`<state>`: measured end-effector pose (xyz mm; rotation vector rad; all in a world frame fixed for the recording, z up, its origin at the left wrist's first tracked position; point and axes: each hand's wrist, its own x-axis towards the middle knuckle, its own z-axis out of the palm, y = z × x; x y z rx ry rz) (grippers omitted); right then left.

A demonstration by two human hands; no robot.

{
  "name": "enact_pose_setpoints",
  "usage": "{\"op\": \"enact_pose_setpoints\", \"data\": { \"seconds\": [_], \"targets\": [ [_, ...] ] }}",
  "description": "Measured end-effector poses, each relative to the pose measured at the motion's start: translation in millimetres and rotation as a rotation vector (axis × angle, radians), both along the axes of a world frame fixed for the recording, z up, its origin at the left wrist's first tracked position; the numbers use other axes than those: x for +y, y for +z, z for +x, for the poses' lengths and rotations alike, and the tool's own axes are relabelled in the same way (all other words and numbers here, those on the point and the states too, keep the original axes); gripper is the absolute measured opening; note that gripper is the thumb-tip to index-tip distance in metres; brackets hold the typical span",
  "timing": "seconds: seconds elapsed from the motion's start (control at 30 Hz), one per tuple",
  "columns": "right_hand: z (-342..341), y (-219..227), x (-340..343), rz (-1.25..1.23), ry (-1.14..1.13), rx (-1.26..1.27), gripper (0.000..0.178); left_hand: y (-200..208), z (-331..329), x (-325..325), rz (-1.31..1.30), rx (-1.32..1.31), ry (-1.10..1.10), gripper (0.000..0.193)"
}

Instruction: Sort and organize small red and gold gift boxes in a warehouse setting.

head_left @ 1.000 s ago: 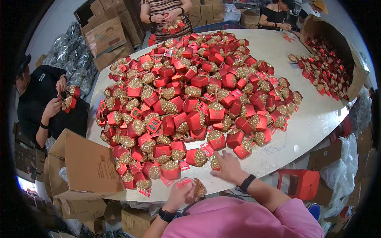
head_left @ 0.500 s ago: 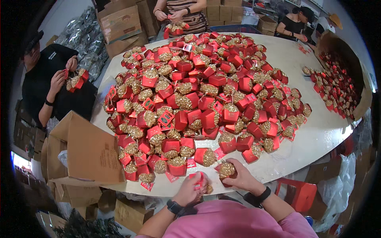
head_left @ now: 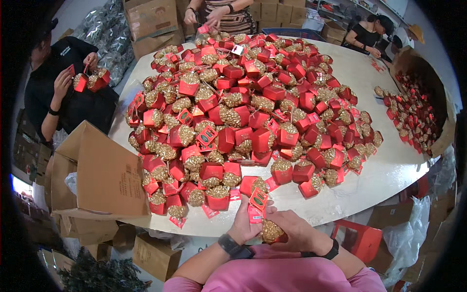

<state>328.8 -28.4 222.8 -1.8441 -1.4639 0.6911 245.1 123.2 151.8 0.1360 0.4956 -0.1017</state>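
Observation:
My left hand (head_left: 240, 226) is closed on a red card tag (head_left: 259, 198) with dark-and-gold print, and a pinkish-red label (head_left: 255, 214) lies along its fingers. Close beside it, my right hand (head_left: 297, 229) wraps round an ornament with a gold glittery body (head_left: 271, 230) and a dark red base. Both hands are over the table's near edge, in front of my chest. Whether a string joins tag and ornament cannot be made out. Just beyond them spreads a big heap of similar red-and-gold ornaments (head_left: 225, 141), some with tags attached.
The pale table (head_left: 369, 185) carries the heap. An open cardboard box (head_left: 109, 175) stands at its left edge. A large carton (head_left: 440, 97) on its side spills more ornaments at the right. Several people work around the table. A red stool (head_left: 357, 246) is near my right arm.
My hands have come together, the right moving left and down with the ornament. The tag in my left hand now faces up. The person across has lowered an ornament toward the heap.

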Motion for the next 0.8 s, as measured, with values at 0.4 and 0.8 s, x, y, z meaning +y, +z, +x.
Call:
{"op": "enact_pose_setpoints", "data": {
  "seconds": [0.4, 0.8],
  "targets": [
    [1.8, 7.9, -18.4, -0.095, 0.099, 0.06, 0.064, -19.1, -5.5, 5.7, -0.097, -0.165, -0.026, 0.057],
    [10.5, -10.9, -27.6, -0.17, 0.177, 0.027, 0.061, -14.1, -10.1, -0.6, 0.284, -0.102, -0.074, 0.031]
  ]
}}
